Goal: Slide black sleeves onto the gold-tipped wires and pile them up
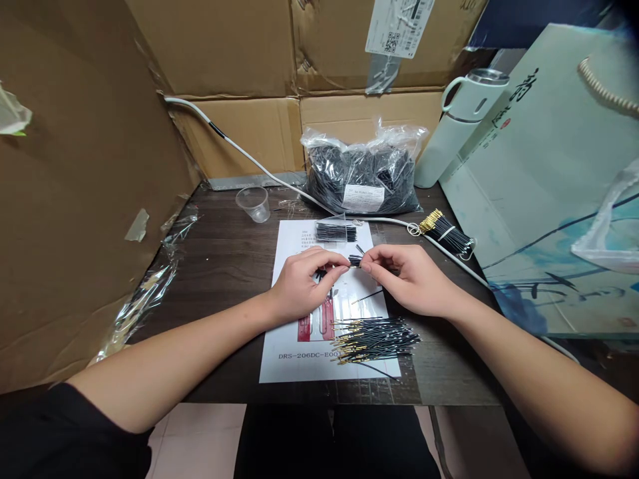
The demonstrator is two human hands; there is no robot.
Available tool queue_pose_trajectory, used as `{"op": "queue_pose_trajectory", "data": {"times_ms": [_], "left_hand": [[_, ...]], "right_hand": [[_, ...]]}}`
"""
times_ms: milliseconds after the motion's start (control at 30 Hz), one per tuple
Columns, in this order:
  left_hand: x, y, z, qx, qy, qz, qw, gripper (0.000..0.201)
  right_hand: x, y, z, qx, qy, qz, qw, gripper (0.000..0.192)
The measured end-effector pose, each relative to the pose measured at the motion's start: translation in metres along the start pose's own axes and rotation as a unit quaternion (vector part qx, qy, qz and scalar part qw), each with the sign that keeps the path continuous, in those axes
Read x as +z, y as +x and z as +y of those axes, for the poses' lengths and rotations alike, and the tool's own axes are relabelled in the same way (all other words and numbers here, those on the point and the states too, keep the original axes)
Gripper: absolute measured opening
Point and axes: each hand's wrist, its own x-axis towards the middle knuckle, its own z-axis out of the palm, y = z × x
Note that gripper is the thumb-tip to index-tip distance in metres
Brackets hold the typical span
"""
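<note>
Over the printed sheet (279, 362), my left hand (305, 279) and my right hand (412, 276) meet fingertip to fingertip. Both are closed in a pinch on a thin black wire (354, 267) that spans the small gap between them. Its ends are hidden by my fingers. Just behind the fingertips lie a few short black pieces (355, 259). A single black wire (367, 297) rests on the sheet below my right hand. Nearer to me is a loose pile of black wires with gold ends (377, 339). A clear holder with black pieces (335, 231) sits behind my hands.
At the back stands a clear bag of black parts (362, 176). A tied bundle of gold-ended wires (446, 234) lies to the right, beside a white cable (249, 158). A clear plastic cup (253, 203), a pale bottle (462, 126), a paper bag (559, 199) and cardboard walls (229, 46) surround the table.
</note>
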Motion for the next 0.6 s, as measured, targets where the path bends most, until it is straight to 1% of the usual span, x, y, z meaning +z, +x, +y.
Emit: {"op": "queue_pose_trajectory", "data": {"times_ms": [133,400,600], "left_hand": [[0.001,-0.0007,0.0009,-0.002,0.005,0.007,1.0,0.01],[0.0019,-0.0004,-0.0006,0.03,0.01,0.009,0.999,0.009],[0.0024,-0.0006,-0.0009,0.051,0.019,0.001,0.999,0.01]], "right_hand": [[0.0046,-0.0006,0.0018,0.015,0.03,-0.006,0.999,0.025],[0.0072,-0.0014,0.004,0.026,0.024,-0.008,0.999,0.026],[0.0065,-0.0016,0.0017,0.019,0.014,-0.007,1.0,0.025]]}}
